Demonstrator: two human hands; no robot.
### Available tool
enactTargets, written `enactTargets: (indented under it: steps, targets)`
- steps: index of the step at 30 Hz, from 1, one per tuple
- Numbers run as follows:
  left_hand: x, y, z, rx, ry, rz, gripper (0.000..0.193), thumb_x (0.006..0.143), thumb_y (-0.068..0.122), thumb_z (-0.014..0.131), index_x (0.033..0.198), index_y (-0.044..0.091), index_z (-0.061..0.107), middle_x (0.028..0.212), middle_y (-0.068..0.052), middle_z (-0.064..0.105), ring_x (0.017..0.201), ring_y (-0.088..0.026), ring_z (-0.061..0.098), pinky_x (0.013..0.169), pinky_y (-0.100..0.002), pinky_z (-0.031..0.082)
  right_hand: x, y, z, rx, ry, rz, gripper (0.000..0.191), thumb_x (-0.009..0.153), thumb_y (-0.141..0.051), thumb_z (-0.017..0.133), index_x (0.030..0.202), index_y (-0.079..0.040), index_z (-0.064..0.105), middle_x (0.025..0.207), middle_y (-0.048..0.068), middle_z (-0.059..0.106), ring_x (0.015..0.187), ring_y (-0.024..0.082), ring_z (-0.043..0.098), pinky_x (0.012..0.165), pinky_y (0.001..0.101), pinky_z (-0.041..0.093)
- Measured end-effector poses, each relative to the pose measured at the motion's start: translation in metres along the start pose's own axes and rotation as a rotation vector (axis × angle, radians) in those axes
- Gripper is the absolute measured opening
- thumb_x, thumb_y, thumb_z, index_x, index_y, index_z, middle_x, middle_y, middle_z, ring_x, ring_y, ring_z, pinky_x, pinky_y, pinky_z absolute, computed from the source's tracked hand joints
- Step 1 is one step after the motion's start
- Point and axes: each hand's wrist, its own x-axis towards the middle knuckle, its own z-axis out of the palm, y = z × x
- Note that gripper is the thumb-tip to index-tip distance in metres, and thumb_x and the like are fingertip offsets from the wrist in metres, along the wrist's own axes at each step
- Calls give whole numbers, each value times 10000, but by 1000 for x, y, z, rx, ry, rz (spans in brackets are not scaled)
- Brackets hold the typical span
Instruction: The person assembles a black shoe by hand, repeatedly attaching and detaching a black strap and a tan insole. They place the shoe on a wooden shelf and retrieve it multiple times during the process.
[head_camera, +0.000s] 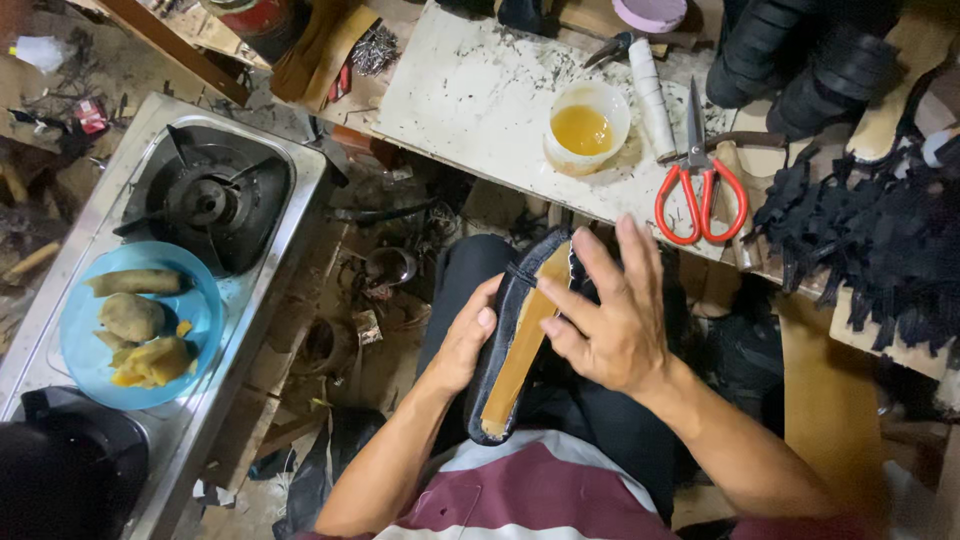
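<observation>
Black shoe sole with tan insole (520, 335) is held over the lap, left hand (465, 340) fingers closed on its edge, right hand (610, 315) fingers open, pressing the insole flat; judged bonding step, next calls for firm pressure along its length.

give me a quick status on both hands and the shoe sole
Left hand grips black shoe sole from the side. Right hand open, fingers pressing its tan insole. Nothing in the way.

Red-handled scissors (700, 190) on white desk (470, 95), beside bowl of amber glue (585, 128); blue plate of food (140, 325) on gas stove (215, 200).
</observation>
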Motion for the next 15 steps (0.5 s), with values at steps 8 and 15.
enactTargets:
  steps: [8, 15]
  targets:
    - [1, -5, -2, -250, -20, -61, 887, 975, 669, 507, 1544, 3, 370, 1506, -129, 503, 1393, -219, 486, 1200, -384, 355, -10, 13, -5, 507, -27, 295, 348, 922, -242, 634, 1247, -119, 646, 1470, 183, 558, 1422, 374, 471, 1201, 484, 354]
    - [3, 14, -7, -148, -133, -184, 896, 950, 661, 544, 1549, 13, 388, 1467, -115, 540, 1338, -202, 526, 1138, -352, 401, -22, 59, 22, 1585, -142, 1050, 783, 845, -34, 581, 1583, -32, 322, 1201, 164, 647, 1031, 234, 662, 835, 371, 556]
